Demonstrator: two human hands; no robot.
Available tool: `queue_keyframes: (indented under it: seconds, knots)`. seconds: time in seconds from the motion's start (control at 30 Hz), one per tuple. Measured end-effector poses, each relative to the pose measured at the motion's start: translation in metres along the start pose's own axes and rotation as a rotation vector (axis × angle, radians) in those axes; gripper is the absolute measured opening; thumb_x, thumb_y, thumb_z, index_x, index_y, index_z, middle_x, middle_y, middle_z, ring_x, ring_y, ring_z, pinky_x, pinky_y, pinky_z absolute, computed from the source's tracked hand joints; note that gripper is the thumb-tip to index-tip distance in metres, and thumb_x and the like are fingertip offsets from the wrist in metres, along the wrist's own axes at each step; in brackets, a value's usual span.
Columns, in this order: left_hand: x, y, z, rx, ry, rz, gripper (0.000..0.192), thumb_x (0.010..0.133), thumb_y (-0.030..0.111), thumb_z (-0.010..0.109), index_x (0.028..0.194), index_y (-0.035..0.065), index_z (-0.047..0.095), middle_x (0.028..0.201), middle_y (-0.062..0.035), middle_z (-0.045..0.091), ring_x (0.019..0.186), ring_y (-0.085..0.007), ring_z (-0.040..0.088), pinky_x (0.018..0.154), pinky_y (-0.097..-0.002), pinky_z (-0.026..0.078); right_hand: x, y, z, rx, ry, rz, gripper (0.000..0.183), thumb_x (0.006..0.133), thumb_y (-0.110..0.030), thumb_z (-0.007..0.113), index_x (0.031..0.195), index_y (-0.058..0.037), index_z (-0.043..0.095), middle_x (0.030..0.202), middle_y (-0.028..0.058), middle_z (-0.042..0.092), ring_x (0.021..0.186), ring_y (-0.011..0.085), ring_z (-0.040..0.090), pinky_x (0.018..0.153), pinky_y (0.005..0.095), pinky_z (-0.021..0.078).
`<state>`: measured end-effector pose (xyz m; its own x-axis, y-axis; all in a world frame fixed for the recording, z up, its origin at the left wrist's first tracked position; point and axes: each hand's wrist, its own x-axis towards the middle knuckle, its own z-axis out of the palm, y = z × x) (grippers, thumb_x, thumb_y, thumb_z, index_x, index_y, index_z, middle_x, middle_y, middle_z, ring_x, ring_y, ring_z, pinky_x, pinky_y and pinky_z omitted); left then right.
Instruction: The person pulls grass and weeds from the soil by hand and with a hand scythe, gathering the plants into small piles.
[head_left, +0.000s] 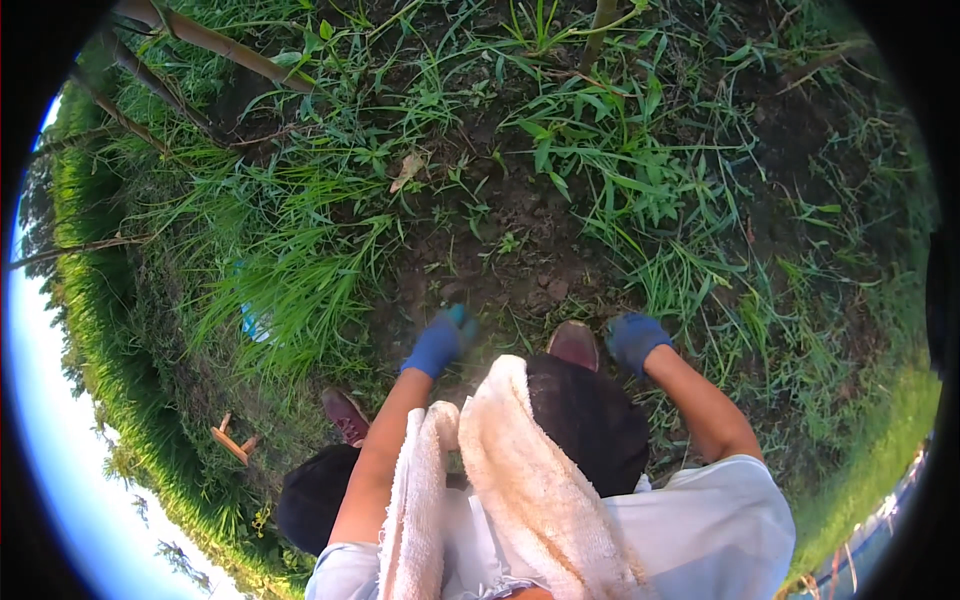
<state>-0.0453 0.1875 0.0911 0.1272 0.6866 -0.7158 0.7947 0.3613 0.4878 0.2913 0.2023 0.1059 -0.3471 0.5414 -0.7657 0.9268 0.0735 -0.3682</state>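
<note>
My left hand (439, 341), in a blue work glove with a greenish palm side, is low over the bare soil (517, 232); its fingers are blurred, and whether it holds anything is not clear. Beside the toe of a dark red shoe (574, 343) is my right hand (634, 339), gloved the same way, at the edge of some grass and weeds (675, 277). Its fingers point down and inward, and their grip is hidden. A tuft of long green grass (300, 285) grows to the left of my left hand. A dry brown leaf (406, 171) lies on the soil farther ahead.
Woody stems (217, 41) rise at the upper left, and another stem (598, 34) stands at the top. A blue and white scrap (255, 324) shows behind the grass. A small wooden object (232, 439) lies at the lower left. A pale towel (525, 457) hangs from my neck.
</note>
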Motion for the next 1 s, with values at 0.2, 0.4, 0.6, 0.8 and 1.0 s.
queue_keyframes:
  seconds: [0.2, 0.4, 0.6, 0.8, 1.0]
  knots:
    - [-0.005, 0.02, 0.022, -0.064, -0.094, -0.013, 0.031, 0.079, 0.028, 0.053, 0.1, 0.0055, 0.057, 0.102, -0.0206, 0.058, 0.096, -0.036, 0.055, 0.082, -0.0408, 0.044, 0.131, -0.047, -0.123, 0.026, 0.783, -0.187, 0.014, 0.076, -0.013, 0.054, 0.088, -0.0065, 0.055, 0.09, 0.0188, 0.059, 0.075, 0.0352, 0.058, 0.062, 0.0415, 0.0472]
    - [-0.018, 0.021, 0.005, -0.076, -0.023, -0.057, 0.031, 0.078, 0.025, 0.055, 0.101, 0.0048, 0.057, 0.1, -0.0207, 0.059, 0.095, -0.0349, 0.057, 0.081, -0.0388, 0.045, 0.142, -0.031, -0.163, -0.127, 0.708, -0.11, 0.016, 0.075, -0.014, 0.054, 0.089, -0.0071, 0.058, 0.097, 0.0168, 0.059, 0.084, 0.0322, 0.059, 0.072, 0.0429, 0.0478]
    - [-0.014, 0.018, 0.01, -0.064, -0.024, -0.122, 0.031, 0.078, 0.025, 0.057, 0.101, 0.0044, 0.058, 0.097, -0.0202, 0.061, 0.092, -0.034, 0.059, 0.079, -0.0381, 0.046, 0.134, 0.009, -0.203, -0.153, 1.212, -0.003, 0.021, 0.073, -0.02, 0.058, 0.091, -0.0076, 0.059, 0.101, 0.0167, 0.058, 0.088, 0.0343, 0.057, 0.075, 0.0424, 0.0478]
    - [-0.012, 0.034, 0.021, -0.075, -0.076, -0.144, 0.035, 0.079, 0.027, 0.054, 0.104, 0.0022, 0.057, 0.102, -0.0218, 0.059, 0.098, -0.0345, 0.056, 0.085, -0.0373, 0.043, 0.2, 0.041, -0.271, 0.212, 1.059, 0.486, 0.026, 0.076, -0.018, 0.057, 0.099, -0.007, 0.061, 0.109, 0.0174, 0.057, 0.099, 0.0322, 0.056, 0.083, 0.0413, 0.0461]
    - [-0.009, 0.027, 0.021, -0.199, -0.161, -0.193, 0.032, 0.082, 0.023, 0.056, 0.106, 0.0031, 0.056, 0.096, -0.0154, 0.062, 0.09, -0.0239, 0.059, 0.079, -0.0347, 0.046, 0.199, 0.032, -0.292, -0.207, 0.627, 0.427, 0.029, 0.069, -0.02, 0.062, 0.096, -0.0106, 0.066, 0.103, 0.0134, 0.062, 0.091, 0.0295, 0.061, 0.074, 0.0382, 0.0502]
